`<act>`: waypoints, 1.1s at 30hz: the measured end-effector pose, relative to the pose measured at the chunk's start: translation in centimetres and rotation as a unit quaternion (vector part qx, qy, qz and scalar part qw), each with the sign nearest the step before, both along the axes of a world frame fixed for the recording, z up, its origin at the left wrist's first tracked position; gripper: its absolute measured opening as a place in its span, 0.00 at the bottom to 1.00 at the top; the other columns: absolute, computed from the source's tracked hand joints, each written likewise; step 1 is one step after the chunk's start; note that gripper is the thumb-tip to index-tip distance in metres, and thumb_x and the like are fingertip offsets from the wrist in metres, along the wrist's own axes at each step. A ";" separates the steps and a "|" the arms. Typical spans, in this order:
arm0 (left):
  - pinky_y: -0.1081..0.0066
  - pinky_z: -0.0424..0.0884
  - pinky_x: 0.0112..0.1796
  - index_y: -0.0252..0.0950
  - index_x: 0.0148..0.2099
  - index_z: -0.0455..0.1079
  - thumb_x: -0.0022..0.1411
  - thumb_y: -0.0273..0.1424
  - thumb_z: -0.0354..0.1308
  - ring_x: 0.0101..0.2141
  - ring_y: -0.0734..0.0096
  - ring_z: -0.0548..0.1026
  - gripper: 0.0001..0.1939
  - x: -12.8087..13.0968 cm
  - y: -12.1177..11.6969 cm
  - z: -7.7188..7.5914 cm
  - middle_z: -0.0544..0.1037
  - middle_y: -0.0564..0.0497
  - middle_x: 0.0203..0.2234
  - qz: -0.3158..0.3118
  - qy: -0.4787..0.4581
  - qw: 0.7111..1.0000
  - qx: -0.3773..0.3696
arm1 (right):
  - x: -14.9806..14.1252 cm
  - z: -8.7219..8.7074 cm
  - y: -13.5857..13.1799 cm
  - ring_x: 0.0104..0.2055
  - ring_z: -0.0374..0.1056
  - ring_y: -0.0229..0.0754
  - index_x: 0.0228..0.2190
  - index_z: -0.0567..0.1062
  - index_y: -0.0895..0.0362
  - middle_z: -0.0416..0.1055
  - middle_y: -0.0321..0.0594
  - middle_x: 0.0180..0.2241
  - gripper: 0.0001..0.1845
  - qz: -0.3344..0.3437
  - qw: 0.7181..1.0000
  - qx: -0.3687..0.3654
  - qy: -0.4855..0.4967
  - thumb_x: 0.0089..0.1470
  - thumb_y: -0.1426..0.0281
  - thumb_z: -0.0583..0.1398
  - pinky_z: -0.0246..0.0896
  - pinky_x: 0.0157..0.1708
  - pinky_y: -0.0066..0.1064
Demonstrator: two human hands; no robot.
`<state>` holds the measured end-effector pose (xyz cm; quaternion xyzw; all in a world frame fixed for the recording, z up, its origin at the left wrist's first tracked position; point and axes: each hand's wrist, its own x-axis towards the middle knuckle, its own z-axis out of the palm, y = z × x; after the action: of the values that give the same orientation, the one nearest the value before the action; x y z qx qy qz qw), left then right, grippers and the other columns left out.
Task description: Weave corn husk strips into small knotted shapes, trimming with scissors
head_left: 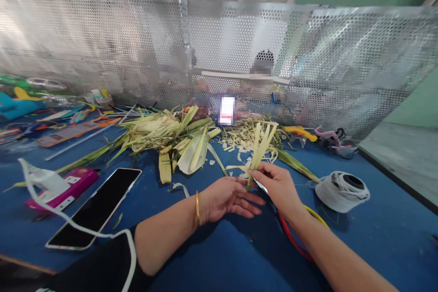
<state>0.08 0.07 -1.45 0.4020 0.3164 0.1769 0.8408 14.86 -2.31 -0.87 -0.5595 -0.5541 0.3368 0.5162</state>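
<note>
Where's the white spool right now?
Head view, right side: the spool sits on the blue table, right of the right hand, by a long leaf's tip.

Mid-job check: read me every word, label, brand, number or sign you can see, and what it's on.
No text can be read.
Magenta rectangular box with white patches: any marks too small and blurred.
Glowing white upright screen: too bright and blurred to read.
Flat black-screened phone with white edge: no lettering visible.

Likely craft workshop: leaf strips (260,148), thread spool (337,195)
</note>
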 end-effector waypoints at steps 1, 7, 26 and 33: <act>0.71 0.72 0.30 0.33 0.40 0.65 0.51 0.25 0.56 0.27 0.67 0.79 0.12 0.0 0.0 0.0 0.80 0.44 0.30 -0.005 -0.006 1.000 -0.001 | 0.0 0.0 0.0 0.22 0.61 0.37 0.21 0.75 0.56 0.67 0.34 0.18 0.10 -0.001 1.000 -0.002 0.000 0.42 0.62 0.62 0.57 0.26 0.30; 0.73 0.70 0.29 0.33 0.44 0.69 0.57 0.35 0.58 0.26 0.70 0.78 0.15 0.0 -0.4 -0.1 0.80 0.45 0.30 -0.013 0.011 0.999 0.050 | -0.1 -0.5 0.1 0.21 0.55 0.35 0.20 0.73 0.56 0.63 0.32 0.17 0.10 0.021 1.000 -0.003 0.004 0.43 0.62 0.62 0.53 0.22 0.28; 0.71 0.68 0.28 0.33 0.33 0.67 0.54 0.44 0.59 0.22 0.71 0.75 0.18 0.5 -0.7 -0.5 0.78 0.47 0.24 0.014 0.082 0.987 0.136 | 0.4 -0.4 -0.5 0.30 0.65 0.41 0.32 0.73 0.55 0.71 0.38 0.28 0.09 -0.061 0.982 0.125 -0.128 0.49 0.63 0.61 0.60 0.35 0.32; 0.72 0.70 0.32 0.33 0.35 0.68 0.49 0.34 0.64 0.26 0.72 0.77 0.13 0.2 -0.3 -0.3 0.79 0.49 0.27 0.007 0.045 0.993 0.111 | 0.5 -0.4 -0.2 0.29 0.66 0.41 0.25 0.69 0.54 0.70 0.36 0.24 0.11 -0.026 0.996 0.058 -0.055 0.52 0.60 0.57 0.61 0.32 0.32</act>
<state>0.24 -0.20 -1.70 0.4981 0.3348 0.1983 0.7749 15.40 -2.49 -1.24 -0.5601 -0.5862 0.2591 0.5250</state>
